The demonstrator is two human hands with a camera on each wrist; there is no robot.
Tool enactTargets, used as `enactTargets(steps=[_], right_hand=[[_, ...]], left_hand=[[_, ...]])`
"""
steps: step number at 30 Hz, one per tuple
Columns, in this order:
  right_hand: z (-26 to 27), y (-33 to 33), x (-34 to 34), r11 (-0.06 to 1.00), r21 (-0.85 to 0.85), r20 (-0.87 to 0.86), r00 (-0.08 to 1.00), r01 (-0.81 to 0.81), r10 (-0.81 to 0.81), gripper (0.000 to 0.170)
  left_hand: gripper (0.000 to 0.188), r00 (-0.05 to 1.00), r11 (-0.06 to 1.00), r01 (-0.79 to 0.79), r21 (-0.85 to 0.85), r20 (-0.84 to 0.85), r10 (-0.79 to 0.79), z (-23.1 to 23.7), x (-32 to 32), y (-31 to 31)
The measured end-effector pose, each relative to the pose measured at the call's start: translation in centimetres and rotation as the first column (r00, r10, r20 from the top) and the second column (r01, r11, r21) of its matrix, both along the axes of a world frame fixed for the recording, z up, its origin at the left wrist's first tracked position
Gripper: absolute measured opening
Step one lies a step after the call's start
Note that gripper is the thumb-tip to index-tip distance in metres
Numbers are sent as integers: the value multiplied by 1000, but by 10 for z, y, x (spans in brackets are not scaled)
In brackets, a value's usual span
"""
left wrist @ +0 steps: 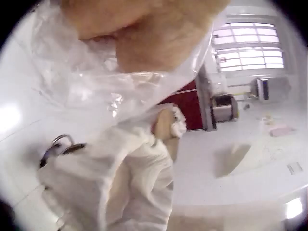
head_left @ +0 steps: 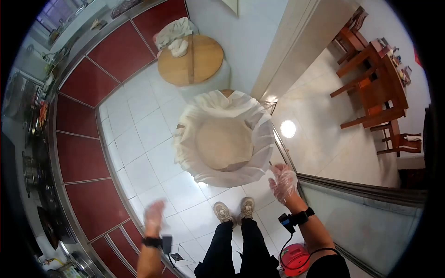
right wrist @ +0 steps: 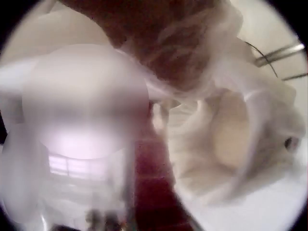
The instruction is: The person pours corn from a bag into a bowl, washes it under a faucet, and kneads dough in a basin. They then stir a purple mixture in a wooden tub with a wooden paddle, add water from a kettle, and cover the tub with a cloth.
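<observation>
A wide round vessel, draped with white cloth (head_left: 257, 167), stands in front of the feet. Inside the cloth lies a smooth, pale beige mass (head_left: 222, 143). A ring handle (left wrist: 62, 140) shows beside the cloth in the left wrist view. My left hand (head_left: 154, 217), in a clear plastic glove, is blurred and apart from the vessel, to its lower left. My right hand (head_left: 283, 183), gloved the same way, is right at the cloth's lower right edge with its fingers loosely bent. In the right wrist view that hand (right wrist: 178, 53) overlaps the cloth's rim.
A wooden lid (head_left: 208, 60) tops a white container behind the vessel, with a bunched cloth (head_left: 174, 32) on it. Red cabinets (head_left: 88, 157) line the left. A door frame (head_left: 296, 51) and glass panel (head_left: 361, 217) stand right. A red object (head_left: 294, 259) is beside the legs.
</observation>
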State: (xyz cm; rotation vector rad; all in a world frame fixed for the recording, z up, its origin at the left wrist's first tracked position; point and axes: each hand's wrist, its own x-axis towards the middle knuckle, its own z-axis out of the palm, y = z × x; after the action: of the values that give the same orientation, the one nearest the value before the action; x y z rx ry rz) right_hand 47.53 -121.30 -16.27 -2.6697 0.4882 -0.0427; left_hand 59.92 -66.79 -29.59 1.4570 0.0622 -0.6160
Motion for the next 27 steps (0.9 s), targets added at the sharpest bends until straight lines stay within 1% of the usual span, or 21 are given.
enactTargets(steps=[1, 2, 3, 5, 6, 9, 10, 13, 14, 15, 16, 17, 18, 19, 20, 21, 22, 24, 25, 26, 27], right_hand=[[-29, 1, -13, 975, 200, -30, 995, 96, -92, 25], [-41, 3, -21, 902, 387, -83, 982, 190, -172, 17], [-27, 6, -15, 944, 300, -127, 987, 137, -103, 11], [11, 19, -3, 991, 134, -244, 970, 16, 17, 7], [-10, 24, -11, 980, 197, -141, 990, 37, -9, 14], [-25, 51, -7, 963, 263, -214, 977, 66, -9, 20], [-24, 66, -2, 974, 219, -331, 943, 65, 11, 24], [-33, 106, 18, 969, 180, -246, 946, -170, 212, 18], [-38, 117, 26, 946, 299, -166, 969, -128, 184, 17], [-46, 133, 35, 904, 417, -95, 986, -88, 140, 15], [-52, 144, 47, 844, 533, -30, 996, -56, 85, 14], [-58, 153, 63, 752, 659, -8, 1000, 28, -30, 14], [-60, 162, 81, 629, 772, -8, 989, 98, -145, 13], [-60, 174, 103, 484, 863, -18, 965, 148, -262, 13], [-22, 184, 133, 474, 816, -180, 926, 330, -333, 13], [-26, 183, 160, 647, 666, -135, 913, 371, -385, 13], [-44, 181, 177, 770, 476, -98, 896, 425, -434, 12], [-86, 173, 208, 740, 572, 90, 870, 353, -485, 13], [-88, 181, 227, 706, 577, 128, 808, 411, -575, 14], [-82, 189, 250, 671, 581, 168, 739, 460, -652, 16], [-76, 191, 276, 604, 640, 112, 721, 474, -684, 18]], left_hand=[[19, 970, 978, -207, 31, -124, 209, 62, -31, -65], [14, 917, 942, -267, 202, -247, 313, 87, -55, -80], [11, 836, 881, -295, 371, -346, 426, 99, -72, -85], [11, 786, 871, -295, 392, -419, 455, 88, -92, -69], [12, 757, 866, -297, 402, -454, 470, 83, -106, -58], [14, 730, 858, -339, 385, -468, 498, 103, -114, -56], [11, 779, 870, -252, 423, -444, 442, 103, -120, -44], [18, 757, 856, -375, 357, -415, 504, 110, -142, 3], [27, 726, 831, -398, 389, -420, 545, 130, -145, 10], [27, 576, 765, -613, 196, -552, 603, 134, -151, 35], [24, 759, 846, -395, 358, -392, 520, 97, -169, 78], [21, 899, 821, -179, 541, -248, 360, 51, -186, 126], [17, 963, 783, -41, 620, -186, 198, 41, -196, 169], [9, 763, 836, -282, 470, -418, 493, 46, -178, 184], [9, 398, 681, -592, 431, -579, 712, 49, -161, 200], [11, 372, 561, -611, 558, -423, 826, 82, -133, 194], [14, 637, 688, -404, 603, -354, 685, 90, -114, 227], [16, 683, 707, -395, 587, -327, 653, 110, -57, 266], [16, 471, 602, -599, 527, -377, 798, 123, -24, 266], [11, 481, 575, -636, 514, -319, 817, 126, 7, 276], [8, 530, 622, -646, 442, -327, 782, 131, 41, 283]])
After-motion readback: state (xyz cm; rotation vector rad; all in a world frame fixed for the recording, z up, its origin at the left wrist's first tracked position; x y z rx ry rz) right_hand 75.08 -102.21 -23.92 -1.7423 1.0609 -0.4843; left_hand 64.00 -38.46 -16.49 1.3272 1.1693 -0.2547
